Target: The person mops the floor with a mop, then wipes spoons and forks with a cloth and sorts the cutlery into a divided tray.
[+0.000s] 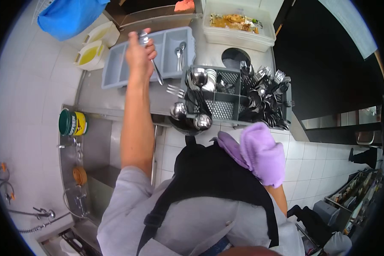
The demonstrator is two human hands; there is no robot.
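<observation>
Steel table (96, 96), shiny, in a tiled rm: white tile wall (30, 94) at left, white floor tiles (301, 158) at near right. Metal sink (106, 179) at near left, w/ a green/yellow tub (77, 123) on its far left edge. Part of another person (313, 222) in dark clothes at near right, well apart from the table.

On the table: grey-blue divided tray (115, 64) at far left, 2 spoons (178, 59) in its right-hand compartment. Pale tubs (91, 57) just beside its left end, blue cloth (70, 19) beyond them. Stacked clear bins (243, 38) at far right, food scraps (234, 21) in the top one; dark round opening (236, 57) just nearer. Grey cutlery basket (222, 110) right of & nearer than the tray: forks, spoons etc. (264, 94) crowd its right side, big ladles (199, 77) lie across its left.

L hand (140, 57) is over the tray, fingers closed round a metal utensil (157, 71), prob. a spoon but the grip & blur hide part of it. It sits in the fingers, one end sticking out toward near right, between tray & basket.

R hand is under a purple cloth (262, 153), nearer than the basket's right half; can't tell if its fingers are open or closed.
</observation>
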